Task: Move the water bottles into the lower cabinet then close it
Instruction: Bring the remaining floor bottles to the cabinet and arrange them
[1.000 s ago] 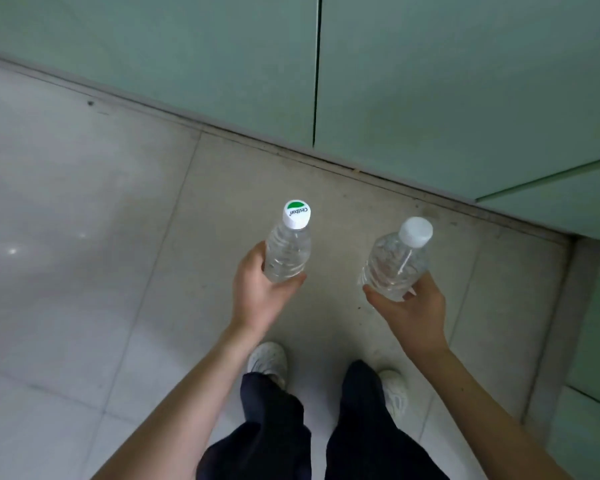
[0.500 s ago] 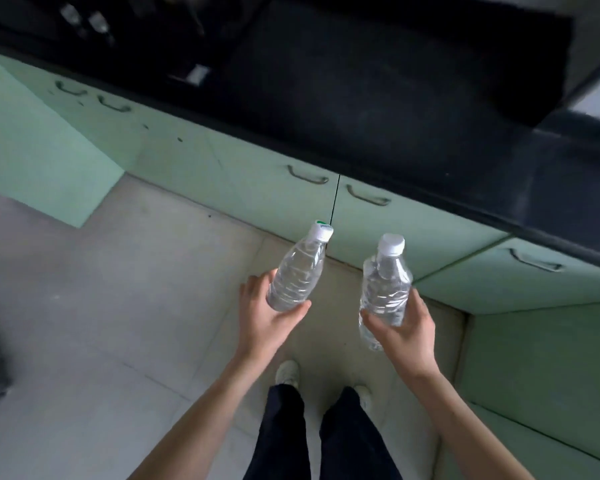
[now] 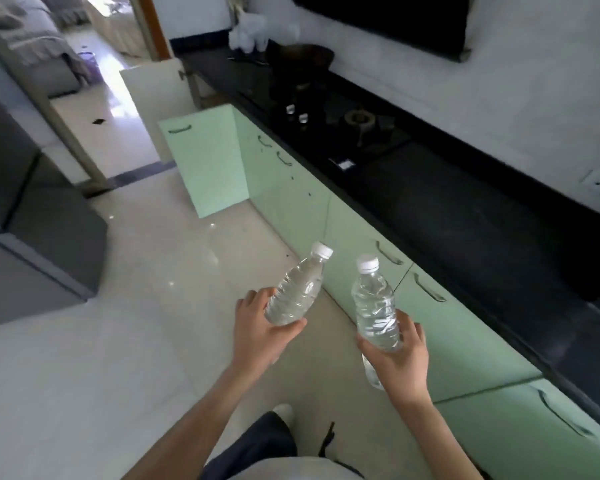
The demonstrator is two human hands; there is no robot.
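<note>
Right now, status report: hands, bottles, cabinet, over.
Left hand grips tilted bottle, right hand grips upright bottle. Both bottles off the floor, not yet stowed. Open cabinet door far along the row; nearby doors shut.

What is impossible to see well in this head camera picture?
- Head view: the space behind the open green door, hidden by that door.
- Head view: any print on the left bottle in the left hand or the right bottle in the right hand, too blurred.
- Head view: small items on the dark counter, blurred, tiny.
</note>
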